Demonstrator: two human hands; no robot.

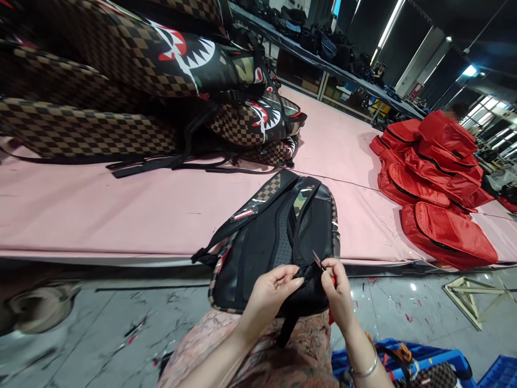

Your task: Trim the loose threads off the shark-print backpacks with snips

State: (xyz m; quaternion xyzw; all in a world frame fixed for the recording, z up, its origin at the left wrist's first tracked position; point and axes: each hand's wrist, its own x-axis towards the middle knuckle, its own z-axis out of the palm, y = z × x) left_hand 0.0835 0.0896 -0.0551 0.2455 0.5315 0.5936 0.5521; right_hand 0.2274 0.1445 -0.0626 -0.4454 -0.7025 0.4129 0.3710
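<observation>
A black-backed backpack [254,258] with brown checkered edging lies with its shoulder straps up, partly over the table edge and against my lap. My left hand [277,288] pinches a black strap piece [307,271] near the bag's lower right. Close beside it, my right hand [337,285] is closed around small scissors [317,260]. Their pointed metal blades rise above the fingers, and a bit of red shows at the palm. Whether the blades touch the strap I cannot tell. One shoulder strap [262,205] carries a checkered panel and a red-and-white label.
Checkered shark-mouth backpacks [133,81] are heaped on the pink table [161,215] at left. Red bags [436,161] are piled at right. Below are blue crates [444,355] and a pale metal frame [472,302] on the scrap-strewn floor.
</observation>
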